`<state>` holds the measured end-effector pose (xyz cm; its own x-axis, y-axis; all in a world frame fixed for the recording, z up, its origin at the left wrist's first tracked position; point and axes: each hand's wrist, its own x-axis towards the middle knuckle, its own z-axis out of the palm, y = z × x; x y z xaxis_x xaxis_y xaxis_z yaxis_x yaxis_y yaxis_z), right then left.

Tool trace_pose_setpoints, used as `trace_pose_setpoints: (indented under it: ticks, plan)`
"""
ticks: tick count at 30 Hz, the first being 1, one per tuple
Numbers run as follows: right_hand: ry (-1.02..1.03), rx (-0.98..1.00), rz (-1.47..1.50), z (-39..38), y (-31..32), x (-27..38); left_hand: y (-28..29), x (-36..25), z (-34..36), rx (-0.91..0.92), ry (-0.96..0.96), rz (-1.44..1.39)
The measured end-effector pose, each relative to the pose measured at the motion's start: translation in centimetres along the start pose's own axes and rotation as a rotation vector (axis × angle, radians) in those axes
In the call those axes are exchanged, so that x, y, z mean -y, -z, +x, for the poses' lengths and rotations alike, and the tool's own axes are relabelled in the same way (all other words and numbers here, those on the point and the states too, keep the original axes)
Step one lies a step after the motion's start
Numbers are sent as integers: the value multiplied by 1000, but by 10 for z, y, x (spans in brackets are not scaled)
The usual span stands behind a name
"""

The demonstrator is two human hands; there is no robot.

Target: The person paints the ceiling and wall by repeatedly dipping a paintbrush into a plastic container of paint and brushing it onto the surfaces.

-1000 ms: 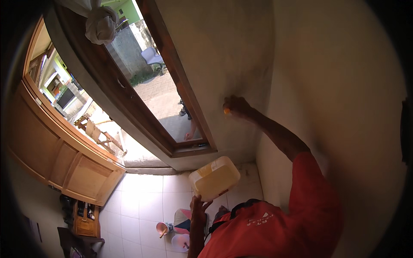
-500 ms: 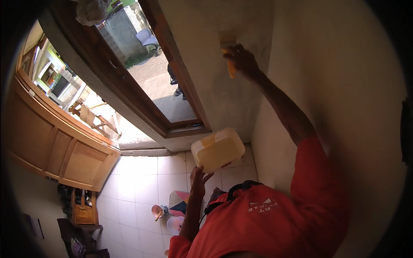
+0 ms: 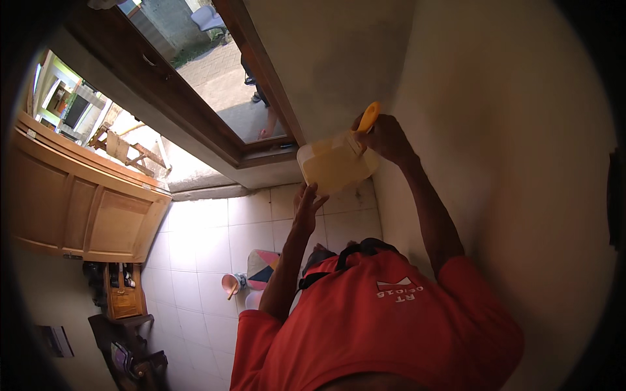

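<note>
My left hand (image 3: 306, 207) holds up a pale yellowish, see-through plastic container (image 3: 312, 171) by its near side, fingers spread beneath and against it. In my right hand (image 3: 390, 140) is a paintbrush (image 3: 370, 116), gripped so that its yellow handle points up. The brush's lower end is at the right part of the container, and the bristles are hard to make out there. Beyond the container stands a grey-beige wall (image 3: 339, 65) with a darker, damp-looking patch.
A wood-framed window (image 3: 261, 72) lies left of that wall, and a plain wall (image 3: 495, 130) is close on my right. At left, a wooden door (image 3: 85, 202) stands open. On the tiled floor (image 3: 215, 260) are a small bucket (image 3: 231, 283) with a stick and a multicoloured cushion-like thing (image 3: 262, 268).
My right hand has come down from the wall to the container, turning the brush so its handle points up. The container is a little higher in view.
</note>
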<state>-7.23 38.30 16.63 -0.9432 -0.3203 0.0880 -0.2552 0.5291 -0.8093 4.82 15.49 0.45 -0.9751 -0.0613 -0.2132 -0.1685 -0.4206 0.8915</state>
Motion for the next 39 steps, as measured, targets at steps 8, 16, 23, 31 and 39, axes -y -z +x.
trace_pose_setpoints:
  ticks: [8,16,23,31,39]
  plan:
    - [5,-45,-439,-5,-44,-44,-28,5,18,84,-10,6]
    - [-95,-175,100,-29,-6,-14,-32,6,17,48,41,6]
    - [-85,-209,45,-54,-26,-30,-33,9,2,58,59,39]
    - [-384,-571,982,-82,-26,-73,-37,14,20,14,67,46]
    - [-345,-617,1490,-88,-48,-82,-42,1,49,-28,75,8]
